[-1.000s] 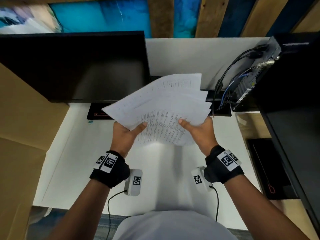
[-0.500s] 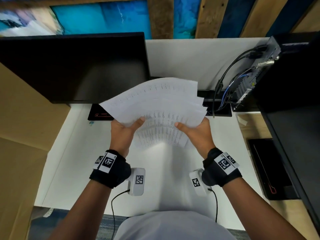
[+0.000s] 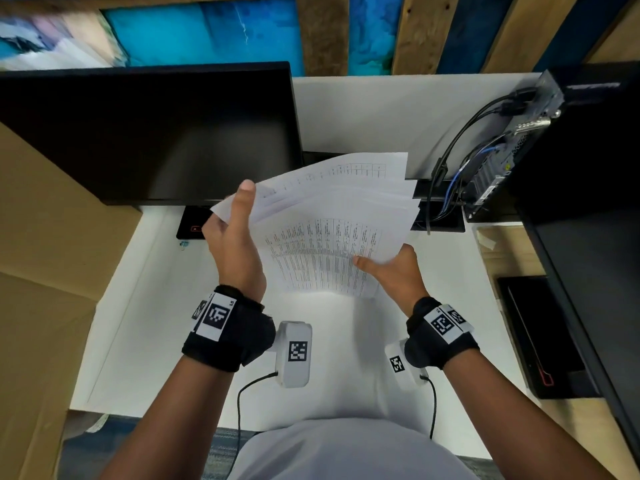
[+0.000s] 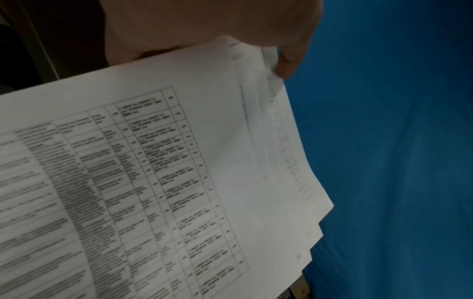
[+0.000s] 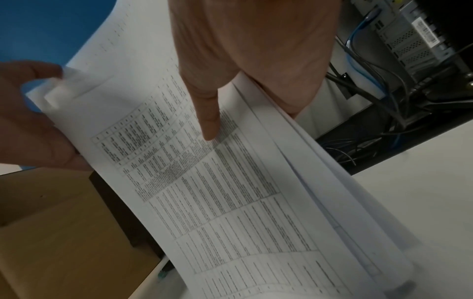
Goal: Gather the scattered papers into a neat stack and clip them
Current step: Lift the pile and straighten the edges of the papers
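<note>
Papers (image 3: 332, 216): thin matt white sheets w/ printed grey tables, flexing where held. Worktop (image 3: 156, 323): smooth matt white. Monitor (image 3: 145, 133): glossy black screen, faint reflections. Box (image 3: 41, 271) at left: matt brown cardboard. Wall planks (image 3: 322, 29): rough wood, some painted blue. PC case (image 3: 540, 109): perforated metal back, plastic-coated cables (image 3: 453, 147). Wristbands (image 3: 232, 330): black cloth.

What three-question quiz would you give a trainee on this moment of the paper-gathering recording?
1. True or false: the papers lie flat on the white desk.
2. Which hand has its thumb on the printed table of the front sheet? A) left hand B) right hand
3. Fill in: the sheets' edges are ____, not yet flush.

Key: 1 false, both hands hold them up, lower edge at the desk. 2 B. 3 fanned.
</note>
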Motion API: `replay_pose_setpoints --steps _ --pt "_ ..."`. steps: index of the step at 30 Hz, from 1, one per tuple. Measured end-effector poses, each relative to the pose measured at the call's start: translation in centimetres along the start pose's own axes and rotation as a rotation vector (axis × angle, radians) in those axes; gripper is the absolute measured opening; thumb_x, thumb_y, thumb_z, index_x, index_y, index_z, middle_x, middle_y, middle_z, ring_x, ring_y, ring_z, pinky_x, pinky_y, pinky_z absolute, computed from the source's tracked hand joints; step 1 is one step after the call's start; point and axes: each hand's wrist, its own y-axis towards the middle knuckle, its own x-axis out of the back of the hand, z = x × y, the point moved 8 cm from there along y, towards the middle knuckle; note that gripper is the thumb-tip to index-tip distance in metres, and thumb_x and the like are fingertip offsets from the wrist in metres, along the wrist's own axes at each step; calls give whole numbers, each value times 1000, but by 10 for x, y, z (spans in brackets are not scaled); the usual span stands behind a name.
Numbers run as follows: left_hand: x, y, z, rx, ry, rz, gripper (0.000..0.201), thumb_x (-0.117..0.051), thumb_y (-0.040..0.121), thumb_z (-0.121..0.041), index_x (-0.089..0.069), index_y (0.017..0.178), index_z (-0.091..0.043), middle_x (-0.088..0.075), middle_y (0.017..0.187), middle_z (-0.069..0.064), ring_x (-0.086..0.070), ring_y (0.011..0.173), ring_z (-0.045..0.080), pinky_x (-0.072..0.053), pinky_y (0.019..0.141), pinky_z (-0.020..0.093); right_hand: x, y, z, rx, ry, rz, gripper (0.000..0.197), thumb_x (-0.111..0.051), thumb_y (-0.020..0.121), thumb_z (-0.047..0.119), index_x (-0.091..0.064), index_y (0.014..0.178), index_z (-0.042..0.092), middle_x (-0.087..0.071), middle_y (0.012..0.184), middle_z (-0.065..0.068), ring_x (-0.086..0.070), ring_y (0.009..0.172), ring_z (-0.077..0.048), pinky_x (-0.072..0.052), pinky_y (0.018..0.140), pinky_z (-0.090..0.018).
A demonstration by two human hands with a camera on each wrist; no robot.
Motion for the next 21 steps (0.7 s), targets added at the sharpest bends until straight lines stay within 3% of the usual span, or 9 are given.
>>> replay_pose_setpoints --steps 3,5,6,9,12,14,16,18,21 --pt "-4 3 -5 -89 20 9 22 -69 75 -32 -53 60 -27 -64 83 -10 -57 106 22 -31 114 54 0 -1 -1 -1 -11 6 27 -85 72 10 -70 92 22 -74 98 5 -72 92 -6 -55 81 -20" --pt "-7 3 -8 -129 48 24 34 -65 83 -20 -48 54 -24 -56 58 -21 -53 88 14 -33 109 43 -1 -1 -2 3 -16 22 28 -84 72 9 -70 91 25 -74 101 3 -71 95 -10 -55 84 -24" --pt "-7 3 -9 -151 55 26 34 -64 86 -22 -45 57 -21 -53 56 -19 -50 83 13 -34 104 41 -1 -1 -4 4 -15 26 29 -84 73 8 -70 93 24 -74 102 1 -71 96 -11 -56 86 -26" --pt "-13 5 -8 -240 61 164 25 -67 80 -40 -52 76 -20 -54 74 -6 -53 82 23 -44 90 37 1 -1 -6 -11 -14 19 30 -84 72 10 -70 97 20 -74 104 0 -71 97 -11 -56 91 -32" --pt "-17 13 15 -170 149 377 41 -80 70 -15 -57 104 -15 -67 100 0 -68 95 14 -55 79 29 4 0 -6 -36 15 29 35 -86 71 14 -71 102 19 -75 106 0 -71 101 -12 -55 95 -37" --pt "-14 13 32 -107 284 387 38 -82 67 0 -65 98 -15 -71 96 -1 -70 91 10 -55 78 31 5 1 1 -36 18 47 42 -87 70 21 -69 107 16 -74 108 1 -70 103 -12 -54 96 -37" --pt "-10 12 39 -91 320 366 32 -80 70 4 -73 91 -20 -76 93 -1 -71 89 13 -54 80 34 6 3 13 -19 34 39 38 -86 71 22 -67 104 18 -73 106 4 -69 99 -5 -54 94 -29" --pt "-11 8 32 -99 249 348 37 -76 74 7 -73 97 -22 -77 98 -2 -71 97 15 -56 85 32 5 0 33 36 50 29 32 -83 74 17 -62 97 28 -70 102 9 -66 91 9 -52 86 -13" --pt "-18 4 7 -168 148 315 38 -72 78 7 -65 110 -12 -74 108 3 -70 105 19 -56 91 34 6 -3 64 140 83 -8 33 -82 76 15 -61 99 29 -70 105 9 -66 96 5 -51 89 -15"
